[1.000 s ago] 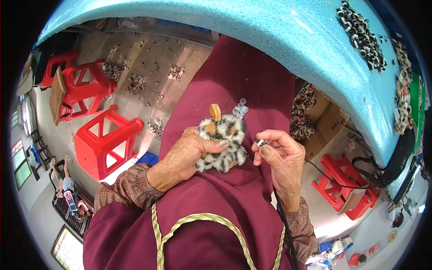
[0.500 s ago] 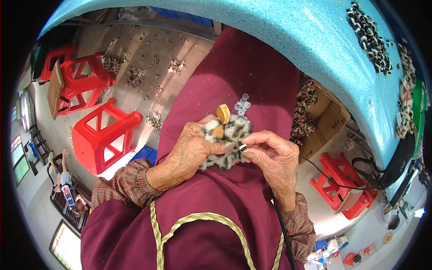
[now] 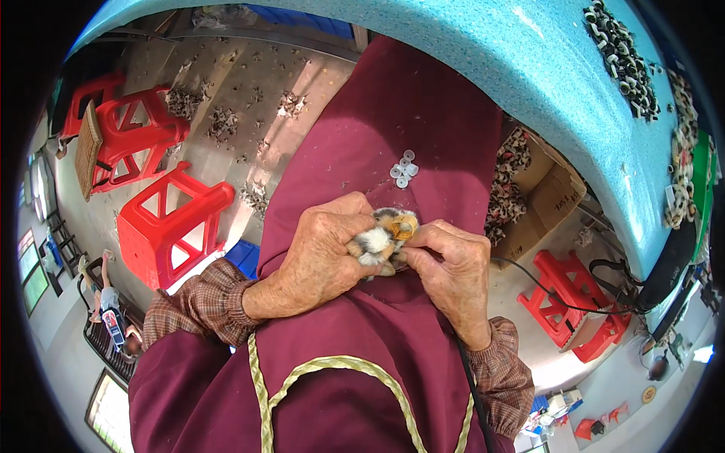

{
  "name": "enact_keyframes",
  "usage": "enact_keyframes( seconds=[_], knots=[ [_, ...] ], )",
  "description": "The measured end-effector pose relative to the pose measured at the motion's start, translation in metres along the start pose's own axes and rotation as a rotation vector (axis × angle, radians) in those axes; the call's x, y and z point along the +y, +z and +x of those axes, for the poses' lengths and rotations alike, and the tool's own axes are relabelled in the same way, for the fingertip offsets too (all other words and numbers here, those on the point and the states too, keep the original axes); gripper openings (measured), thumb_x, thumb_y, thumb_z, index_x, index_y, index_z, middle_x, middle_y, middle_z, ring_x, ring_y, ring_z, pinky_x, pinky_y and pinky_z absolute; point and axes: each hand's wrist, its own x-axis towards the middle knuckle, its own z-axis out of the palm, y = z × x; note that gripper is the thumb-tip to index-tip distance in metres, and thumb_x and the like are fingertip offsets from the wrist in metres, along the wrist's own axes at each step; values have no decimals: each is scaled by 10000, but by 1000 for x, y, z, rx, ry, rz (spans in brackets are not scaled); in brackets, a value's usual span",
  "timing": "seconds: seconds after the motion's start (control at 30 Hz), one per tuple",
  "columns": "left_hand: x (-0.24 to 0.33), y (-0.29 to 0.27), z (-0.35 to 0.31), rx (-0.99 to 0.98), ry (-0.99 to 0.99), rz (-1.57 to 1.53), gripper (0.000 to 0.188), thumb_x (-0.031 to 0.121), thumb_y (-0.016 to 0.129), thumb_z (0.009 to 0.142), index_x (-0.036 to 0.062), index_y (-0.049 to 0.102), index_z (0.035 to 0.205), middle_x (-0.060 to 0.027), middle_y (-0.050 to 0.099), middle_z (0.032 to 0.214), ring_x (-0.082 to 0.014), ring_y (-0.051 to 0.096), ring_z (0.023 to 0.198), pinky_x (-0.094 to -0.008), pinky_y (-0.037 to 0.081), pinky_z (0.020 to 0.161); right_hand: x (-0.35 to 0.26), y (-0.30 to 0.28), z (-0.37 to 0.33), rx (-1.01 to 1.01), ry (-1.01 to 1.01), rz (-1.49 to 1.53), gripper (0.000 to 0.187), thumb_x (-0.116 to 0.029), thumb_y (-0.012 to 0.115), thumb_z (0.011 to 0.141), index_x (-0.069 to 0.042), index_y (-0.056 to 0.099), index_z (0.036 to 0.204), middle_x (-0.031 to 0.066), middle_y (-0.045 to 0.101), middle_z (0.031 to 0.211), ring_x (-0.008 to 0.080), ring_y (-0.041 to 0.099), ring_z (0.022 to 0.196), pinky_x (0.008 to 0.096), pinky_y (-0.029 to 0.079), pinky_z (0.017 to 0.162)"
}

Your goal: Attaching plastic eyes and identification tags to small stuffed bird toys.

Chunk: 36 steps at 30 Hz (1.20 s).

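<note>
A small plush animal piece (image 3: 375,240), with white, tan and black-spotted fur, is bunched up above my lap. My left hand (image 3: 321,245) is closed around its left side. On its right edge my right hand (image 3: 457,268) pinches with thumb and forefinger; what sits between those fingertips is hidden. A yellow ribbon loop (image 3: 404,228) sticks up from the fur between both hands. Several translucent white plastic washers (image 3: 404,169) lie in a cluster on my maroon apron (image 3: 332,332), just beyond the plush.
A speckled blue table (image 3: 483,53) curves across the far side, with a pile of black-and-white plastic pieces (image 3: 623,64) and spotted plush pieces (image 3: 683,143) at right. Below stands a cardboard box (image 3: 550,204). Red stools (image 3: 170,226) and fabric scraps (image 3: 291,104) are on the floor at left.
The plush has been turned and squeezed smaller in my left hand. The black-and-white piece seen earlier in my right fingertips is out of sight. My right hand has closed in on the plush's edge.
</note>
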Motion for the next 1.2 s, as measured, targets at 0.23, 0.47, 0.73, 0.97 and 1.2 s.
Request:
enact_keyframes(
  seconds=[0.23,0.47,0.73,0.97,1.2],
  knots=[
    [-12,9,4,0,-64,35,294,75,840,563,-15,645,764,-78,527,686,-195,521,609,-341,425,557,9,4,-3,-26,-39,-26,100,67,612,713,10,644,789,133,617,726,281,625,661,354,491,579],
    [-21,17,5,2,-32,39,305,96,841,551,-10,637,753,-85,514,676,-217,515,604,-355,412,545,1,2,-7,-81,-24,-186,129,87,585,719,35,636,825,159,622,763,309,629,693,351,495,632],
    [-21,11,2,-114,-81,-149,289,71,812,594,3,626,805,-53,481,709,-185,505,670,-327,411,598,8,-18,-7,-162,281,374,103,52,600,811,51,654,899,104,678,777,150,657,698,242,531,651],
    [-9,-5,2,-342,-88,-317,277,89,793,685,18,588,857,-13,477,809,-131,477,801,-301,410,731,28,4,2,-140,154,733,207,46,621,823,46,625,1030,64,623,972,108,594,891,225,492,809],
    [-14,-8,-13,-136,-150,-328,288,141,708,803,7,565,1014,-51,583,889,-158,582,820,-268,471,735,16,17,-11,-128,257,769,116,41,584,865,25,541,971,36,599,856,88,594,797,220,509,693]
  ],
)
